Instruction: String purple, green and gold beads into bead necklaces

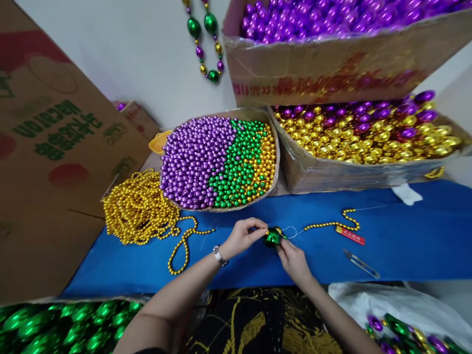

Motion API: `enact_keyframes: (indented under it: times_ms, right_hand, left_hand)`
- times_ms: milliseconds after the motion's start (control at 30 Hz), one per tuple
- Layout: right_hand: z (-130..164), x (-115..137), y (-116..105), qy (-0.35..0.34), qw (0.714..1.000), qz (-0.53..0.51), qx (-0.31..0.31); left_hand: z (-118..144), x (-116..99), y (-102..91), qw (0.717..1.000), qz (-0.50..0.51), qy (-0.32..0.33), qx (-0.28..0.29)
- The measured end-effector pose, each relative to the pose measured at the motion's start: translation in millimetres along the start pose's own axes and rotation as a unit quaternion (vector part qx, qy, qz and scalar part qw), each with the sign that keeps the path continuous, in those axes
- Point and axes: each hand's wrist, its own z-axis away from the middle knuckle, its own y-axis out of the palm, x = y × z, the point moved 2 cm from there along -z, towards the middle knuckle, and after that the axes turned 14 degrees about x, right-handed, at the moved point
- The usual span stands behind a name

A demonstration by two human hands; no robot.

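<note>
Both hands meeting low of centre on the blue worktop [405, 241]. Left hand [241, 237], wristwatch [219, 255] on its wrist, fingers pinched narrow at the top of a large green bead [272, 237]. Right hand [293, 260] just at 5 o'clock of that bead, fingers closed on its lower side. Bead held between the two hands, just above the worktop, a small gold bead touching its right end. Thin white thread [295, 231] running from the bead toward 3 o'clock into a short strand of small gold beads [332, 224].

At 3 o'clock of the strand's end, a red label [350, 235]; at 4 o'clock, well apart from the hands, small metal snips [361, 264]. At 9 o'clock, a heap of gold bead strands [138, 209], one loop trailing toward the left forearm. At 12 o'clock, a tray of loose purple, green and gold beads [221, 160]. At 2 o'clock, a cardboard box of gold and purple oval beads [368, 172], under another box of purple beads [332, 69]. Finished necklace [206, 44] hanging on the wall at 12 o'clock. Big green beads [66, 327] at 8 o'clock, white bag [405, 305] with mixed beads at 4 o'clock.
</note>
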Motion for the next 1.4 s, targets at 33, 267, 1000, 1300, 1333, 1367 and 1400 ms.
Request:
enact_keyframes:
  times_ms: [33,267,1000,1300,1333,1367,1400]
  right_hand:
    - [0,-5,-3,0.013,1.000,0.009,-0.008]
    - [-18,9,-60,0.016,0.997,-0.044,-0.054]
    - [-33,-25,-85,0.031,0.967,-0.243,-0.068]
    - [-26,-49,-88,0.048,0.965,-0.244,-0.088]
    - [-27,-49,-90,0.049,0.964,-0.247,-0.084]
    - [-28,-48,-91,0.050,0.964,-0.250,-0.079]
    - [-28,-46,-92,0.047,0.963,-0.252,-0.077]
  left_hand:
    - [-1,2,4.5,0.999,-0.022,0.019,-0.025]
    - [-18,-56,3.2,0.988,-0.090,0.125,-0.011]
    - [-414,-220,110.6,0.715,-0.604,0.286,0.207]
    - [-463,-224,129.9,0.733,-0.616,0.188,0.218]
    - [-458,-220,121.5,0.729,-0.623,0.177,0.224]
    - [-452,-215,111.7,0.723,-0.630,0.171,0.226]
    - [-445,-211,100.8,0.721,-0.634,0.169,0.223]
